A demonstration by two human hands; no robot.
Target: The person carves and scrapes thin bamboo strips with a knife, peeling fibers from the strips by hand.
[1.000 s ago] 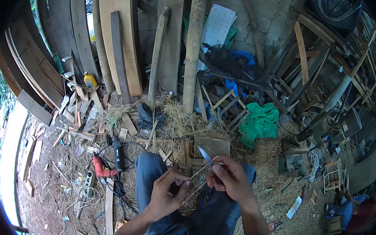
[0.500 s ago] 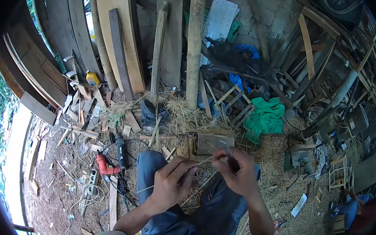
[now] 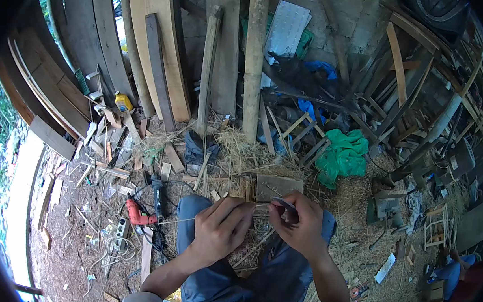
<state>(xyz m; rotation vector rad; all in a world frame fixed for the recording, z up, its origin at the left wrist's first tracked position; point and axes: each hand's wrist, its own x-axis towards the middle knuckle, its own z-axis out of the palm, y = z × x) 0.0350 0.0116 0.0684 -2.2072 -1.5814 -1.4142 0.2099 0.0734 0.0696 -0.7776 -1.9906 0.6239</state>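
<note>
My left hand (image 3: 221, 229) is closed round a thin pale stick (image 3: 178, 221), whose long end sticks out to the left over my knee. The stick's other end runs right toward my right hand (image 3: 299, 223). That hand is closed on a knife (image 3: 283, 203), its blade foreshortened and close to the stick's end. Both hands are held above my lap, a small gap apart. Beyond them a wooden block (image 3: 278, 188) lies on the ground.
A red power drill (image 3: 139, 214), an angle grinder (image 3: 159, 198) and a power strip (image 3: 120, 233) lie left of my knee. Green plastic (image 3: 343, 156) lies ahead right. Planks (image 3: 156, 48) lean ahead. Another person (image 3: 470, 277) sits at far right.
More of the stick now extends left out of my left hand, and less shows between the hands. The knife has turned from pointing up-left to lying flatter by the stick.
</note>
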